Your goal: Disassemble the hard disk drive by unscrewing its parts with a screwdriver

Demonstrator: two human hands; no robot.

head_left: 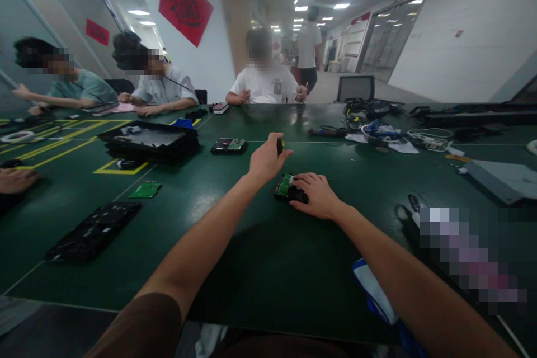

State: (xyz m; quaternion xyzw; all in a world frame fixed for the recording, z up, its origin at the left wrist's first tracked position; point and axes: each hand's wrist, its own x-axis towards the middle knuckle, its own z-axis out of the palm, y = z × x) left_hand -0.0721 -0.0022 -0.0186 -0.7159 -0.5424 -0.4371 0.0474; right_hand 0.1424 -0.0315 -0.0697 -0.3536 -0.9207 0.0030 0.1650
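My left hand (267,159) is closed around a black-and-yellow screwdriver (280,146), held above the table just behind a hard drive. Only part of its handle shows; I cannot make out the shaft. The hard drive (285,188) lies on the table, black with a green circuit board facing up. Over its right side rests my right hand (315,194), the fingers and thumb gripping it and hiding part of it.
A second hard drive (229,146) lies farther back. To the left are a loose green circuit board (145,189), a black panel (94,230) and stacked black trays (151,142). Cables (380,133) and a grey case (503,179) sit at right. Several people are around the table (251,268).
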